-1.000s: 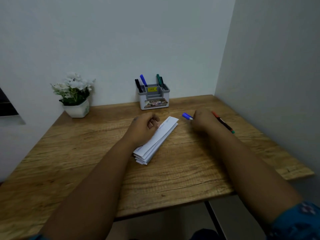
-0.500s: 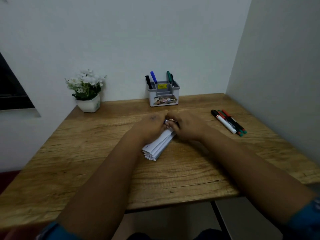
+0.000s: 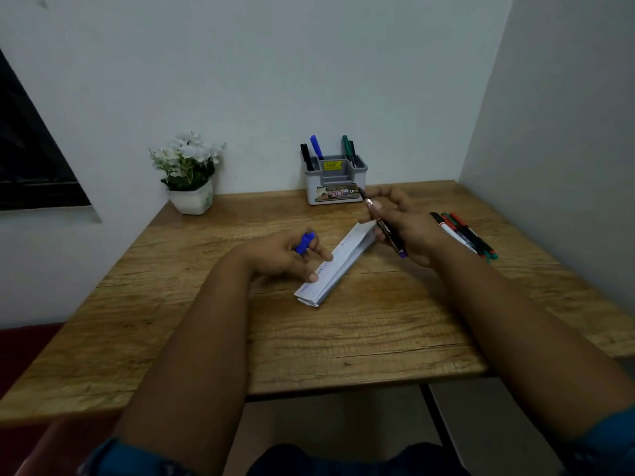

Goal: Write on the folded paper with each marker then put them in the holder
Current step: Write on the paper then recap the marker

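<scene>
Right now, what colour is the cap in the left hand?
Blue. The cap in the left hand shows best in the head view.

Wooden table (image 3: pixel 343 341): folded paper (image 3: pixel 338 266), holder (image 3: pixel 336 182), plant pot (image 3: pixel 192 201), loose markers (image 3: pixel 467 235).

The scene is dimly and evenly lit, with a cool grey cast on the walls and no glare. Soft shadows are cast beneath the forearms onto the bench (image 3: pixel 360 338). Slight blur is seen throughout, small print is left unreadable, and straight edges are bowed toward the frame's borders by the wide lens.
</scene>
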